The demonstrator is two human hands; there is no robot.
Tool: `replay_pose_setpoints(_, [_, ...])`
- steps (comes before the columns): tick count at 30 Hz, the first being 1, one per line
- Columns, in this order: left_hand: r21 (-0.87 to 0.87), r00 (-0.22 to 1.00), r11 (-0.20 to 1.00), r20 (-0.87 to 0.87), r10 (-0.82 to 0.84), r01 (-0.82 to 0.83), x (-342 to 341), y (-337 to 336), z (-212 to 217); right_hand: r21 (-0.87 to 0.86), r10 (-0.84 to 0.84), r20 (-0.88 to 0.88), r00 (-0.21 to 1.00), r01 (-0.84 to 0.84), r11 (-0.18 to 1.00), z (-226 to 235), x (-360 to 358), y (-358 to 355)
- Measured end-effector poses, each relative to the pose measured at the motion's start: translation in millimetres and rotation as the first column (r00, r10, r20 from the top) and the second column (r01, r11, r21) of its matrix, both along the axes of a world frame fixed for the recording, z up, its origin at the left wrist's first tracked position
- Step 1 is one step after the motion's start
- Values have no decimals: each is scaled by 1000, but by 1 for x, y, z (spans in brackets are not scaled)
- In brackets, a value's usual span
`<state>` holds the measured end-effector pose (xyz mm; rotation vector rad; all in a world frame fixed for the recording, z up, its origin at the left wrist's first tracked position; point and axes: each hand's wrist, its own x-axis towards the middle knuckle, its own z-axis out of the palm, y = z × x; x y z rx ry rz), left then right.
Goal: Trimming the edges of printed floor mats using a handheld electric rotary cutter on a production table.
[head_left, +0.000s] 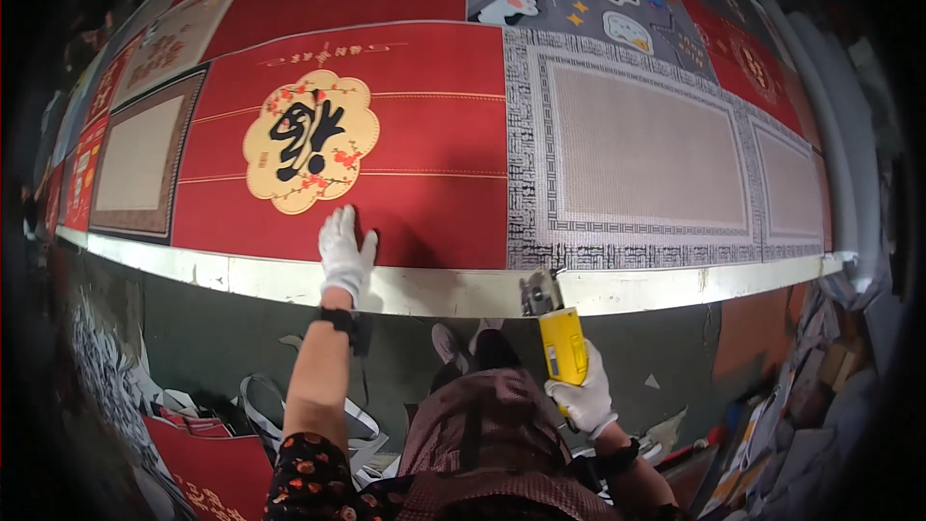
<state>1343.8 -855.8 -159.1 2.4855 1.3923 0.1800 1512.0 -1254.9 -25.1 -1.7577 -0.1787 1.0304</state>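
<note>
My left hand (344,249), in a white glove, lies flat with fingers spread on the near edge of a red printed mat sheet (424,145). A cream flower-shaped medallion (309,142) with black brushwork is printed just beyond my fingertips. In my gloved right hand (586,394) is a yellow handheld electric cutter (563,345), gripped by its body. Its dark metal head (540,293) points away from me at the pale table edge, close to where the red panel meets a grey patterned panel (656,145). Whether the blade touches the sheet I cannot tell.
More printed panels cover the long table, among them a grey cat design (579,0) and a brown-bordered one (140,154). Pale rolls (830,125) lie along the right end. Offcuts (116,376) and a red folded piece (207,473) lie on the floor at left; stacked scraps (801,425) stand right.
</note>
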Motion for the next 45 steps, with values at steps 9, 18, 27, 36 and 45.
replay_pose_setpoints(9, [350, 991, 931, -40, 125, -103, 45, 48, -46, -418, 157, 298, 941, -19, 908, -39, -31, 33])
replay_pose_setpoints(18, [357, 994, 929, -8, 108, -98, 43, 43, -39, -329, 159, 425, 891, -12, 944, -52, -34, 54])
replay_pose_setpoints(27, [359, 996, 929, -3, 92, -85, 43, 44, -40, -326, 147, 480, 865, 20, 945, -54, -38, 57])
replay_pose_setpoints(36, [368, 997, 927, -4, 81, -74, 44, 46, -39, -242, 69, 419, 906, 39, 969, -56, -44, 57])
replay_pose_setpoints(45, [376, 997, 924, 3, 73, -69, 42, 46, -41, -290, 51, 395, 917, 72, 954, -71, -42, 67])
